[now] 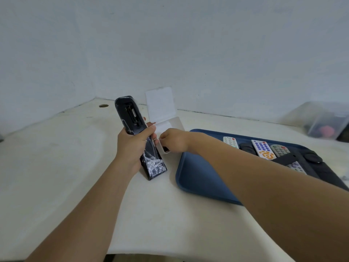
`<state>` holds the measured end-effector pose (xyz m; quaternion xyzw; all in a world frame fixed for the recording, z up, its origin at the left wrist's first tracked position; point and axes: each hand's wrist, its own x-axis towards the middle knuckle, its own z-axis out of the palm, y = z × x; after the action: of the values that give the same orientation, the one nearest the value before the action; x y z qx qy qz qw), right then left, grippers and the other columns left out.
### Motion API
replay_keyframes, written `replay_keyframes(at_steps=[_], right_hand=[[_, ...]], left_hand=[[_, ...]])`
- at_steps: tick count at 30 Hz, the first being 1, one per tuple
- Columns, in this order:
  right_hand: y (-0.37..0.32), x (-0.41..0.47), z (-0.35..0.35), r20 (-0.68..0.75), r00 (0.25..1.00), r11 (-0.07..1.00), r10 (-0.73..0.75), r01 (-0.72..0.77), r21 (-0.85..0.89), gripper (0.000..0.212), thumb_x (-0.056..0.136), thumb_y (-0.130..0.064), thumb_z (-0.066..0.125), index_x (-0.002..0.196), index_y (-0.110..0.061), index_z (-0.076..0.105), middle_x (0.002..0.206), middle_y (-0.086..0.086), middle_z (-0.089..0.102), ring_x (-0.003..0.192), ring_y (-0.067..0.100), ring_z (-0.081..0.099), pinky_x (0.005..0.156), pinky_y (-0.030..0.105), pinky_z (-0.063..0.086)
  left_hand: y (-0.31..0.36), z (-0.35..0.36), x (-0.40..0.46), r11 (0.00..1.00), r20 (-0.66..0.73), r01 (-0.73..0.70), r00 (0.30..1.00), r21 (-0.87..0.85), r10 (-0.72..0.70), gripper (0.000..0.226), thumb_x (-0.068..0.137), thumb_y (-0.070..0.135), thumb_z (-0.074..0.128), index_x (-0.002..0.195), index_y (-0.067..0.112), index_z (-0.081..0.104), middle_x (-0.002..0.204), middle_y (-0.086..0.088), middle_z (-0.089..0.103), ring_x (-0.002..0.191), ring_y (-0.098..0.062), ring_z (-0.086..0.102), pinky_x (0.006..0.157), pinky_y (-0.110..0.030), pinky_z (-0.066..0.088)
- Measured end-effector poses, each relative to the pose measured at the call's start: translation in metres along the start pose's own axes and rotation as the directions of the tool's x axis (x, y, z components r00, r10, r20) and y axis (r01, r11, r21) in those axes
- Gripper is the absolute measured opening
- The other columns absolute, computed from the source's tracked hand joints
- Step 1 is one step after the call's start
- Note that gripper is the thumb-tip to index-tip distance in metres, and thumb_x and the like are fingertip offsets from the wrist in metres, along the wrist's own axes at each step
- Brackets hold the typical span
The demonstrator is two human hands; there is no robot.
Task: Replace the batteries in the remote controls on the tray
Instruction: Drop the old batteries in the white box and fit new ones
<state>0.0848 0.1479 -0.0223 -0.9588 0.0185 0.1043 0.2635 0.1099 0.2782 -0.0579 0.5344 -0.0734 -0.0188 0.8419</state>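
table: left half bare, wall along far edge | blue tray at right edge, remotes in its far part | left hand grips black remote, battery bay open | right hand fingers curled inside white box, contents hidden

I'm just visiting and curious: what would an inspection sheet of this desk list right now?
Surface: white table, with a round hole near the back corner.
Job's things: black remote held upright, battery bay open; blue tray holding several more remotes; small white box, lid up.
Clutter: clear plastic bin at far right, contents blurred.
Hands: left hand grips the black remote; right hand is curled at the white box, what it holds is not clear.
Cables: nothing seen.
Surroundings: plain pale wall.
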Motion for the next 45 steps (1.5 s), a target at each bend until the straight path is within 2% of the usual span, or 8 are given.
replay_keyframes(at_steps=[5, 16, 18, 21, 27, 36, 40, 45], right_hand=[[-0.002, 0.005, 0.009, -0.071, 0.994, 0.993, 0.085, -0.079, 0.083, 0.029, 0.103, -0.004, 0.033, 0.082, -0.011, 0.052, 0.084, 0.004, 0.048, 0.079, 0.020, 0.043, 0.074, 0.025, 0.042], [0.009, -0.007, -0.001, -0.440, 0.857, 0.963, -0.268, 0.228, -0.144, 0.039, 0.106, -0.032, 0.038, 0.078, -0.014, 0.058, 0.073, -0.002, 0.057, 0.072, 0.019, 0.055, 0.067, 0.035, 0.043], [0.008, -0.018, -0.018, -0.454, 0.877, 0.965, -0.156, 0.234, 0.120, 0.039, 0.105, -0.032, 0.045, 0.077, -0.012, 0.063, 0.066, -0.004, 0.053, 0.055, 0.010, 0.050, 0.054, 0.027, 0.037], [0.017, -0.037, -0.030, -0.222, 0.975, 0.724, 0.025, 0.135, 0.676, 0.032, 0.104, -0.032, 0.049, 0.092, -0.010, 0.069, 0.064, -0.002, 0.051, 0.040, 0.010, 0.025, 0.042, 0.022, 0.018], [0.053, -0.065, -0.029, -0.057, 0.997, 0.316, -0.057, 0.072, 0.946, 0.032, 0.106, -0.017, 0.039, 0.121, -0.016, 0.067, 0.070, -0.003, 0.046, 0.046, 0.007, 0.019, 0.038, 0.019, 0.017], [0.112, -0.127, -0.061, -0.259, 0.964, 0.337, 0.065, 0.223, 0.915, 0.017, 0.106, -0.018, 0.043, 0.099, -0.018, 0.058, 0.076, -0.001, 0.059, 0.043, 0.008, 0.019, 0.046, 0.024, 0.009], [0.149, -0.150, -0.075, -0.492, 0.843, 0.415, 0.216, 0.377, 0.828, 0.014, 0.100, -0.024, 0.059, 0.090, -0.014, 0.059, 0.086, 0.006, 0.071, 0.041, 0.010, 0.020, 0.041, 0.022, 0.014], [0.193, -0.166, -0.073, -0.641, 0.670, 0.438, 0.375, 0.482, 0.759, 0.023, 0.092, -0.026, 0.070, 0.080, -0.010, 0.058, 0.085, 0.012, 0.076, 0.036, 0.009, 0.022, 0.036, 0.018, 0.022]], left_hand=[[0.002, 0.001, -0.001, 0.999, -0.015, 0.008, 1.000, -0.040, -0.008, 0.031, 0.086, -0.006, 0.073, 0.113, 0.005, 0.062, 0.088, -0.011, 0.072, 0.057, -0.022, 0.057, 0.055, -0.030, 0.054], [-0.002, -0.001, 0.003, 0.999, -0.083, 0.019, 0.996, 0.040, -0.015, 0.025, 0.081, -0.003, 0.080, 0.103, 0.001, 0.067, 0.085, -0.014, 0.072, 0.059, -0.021, 0.063, 0.059, -0.032, 0.057], [-0.003, -0.004, 0.005, 0.996, -0.121, 0.076, 0.990, 0.039, -0.071, 0.028, 0.081, -0.002, 0.080, 0.105, -0.001, 0.065, 0.083, -0.015, 0.069, 0.058, -0.021, 0.063, 0.057, -0.029, 0.056], [-0.006, -0.008, 0.006, 0.980, -0.225, 0.196, 0.957, 0.027, -0.185, 0.034, 0.077, 0.001, 0.084, 0.106, -0.004, 0.066, 0.082, -0.018, 0.071, 0.057, -0.022, 0.068, 0.057, -0.029, 0.058], [0.005, -0.011, -0.013, 0.960, -0.281, 0.276, 0.919, -0.040, -0.276, 0.036, 0.083, 0.016, 0.083, 0.111, 0.004, 0.064, 0.085, -0.014, 0.066, 0.063, -0.022, 0.065, 0.057, -0.031, 0.058], [0.022, 0.100, -0.056, 0.935, 0.249, 0.353, 0.903, 0.037, -0.350, 0.041, 0.100, 0.038, 0.053, 0.096, -0.001, 0.064, 0.071, -0.014, 0.068, 0.052, -0.024, 0.064, 0.049, -0.031, 0.056], [-0.006, 0.162, -0.064, 0.909, 0.437, 0.396, 0.800, 0.132, -0.412, 0.062, 0.105, 0.056, 0.032, 0.108, 0.005, 0.068, 0.084, -0.017, 0.074, 0.055, -0.027, 0.065, 0.052, -0.032, 0.056], [-0.038, 0.199, -0.079, 0.874, 0.536, 0.425, 0.693, 0.238, -0.483, 0.059, 0.098, 0.039, 0.035, 0.078, 0.005, 0.078, 0.088, -0.022, 0.067, 0.060, -0.029, 0.059, 0.060, -0.034, 0.052]])
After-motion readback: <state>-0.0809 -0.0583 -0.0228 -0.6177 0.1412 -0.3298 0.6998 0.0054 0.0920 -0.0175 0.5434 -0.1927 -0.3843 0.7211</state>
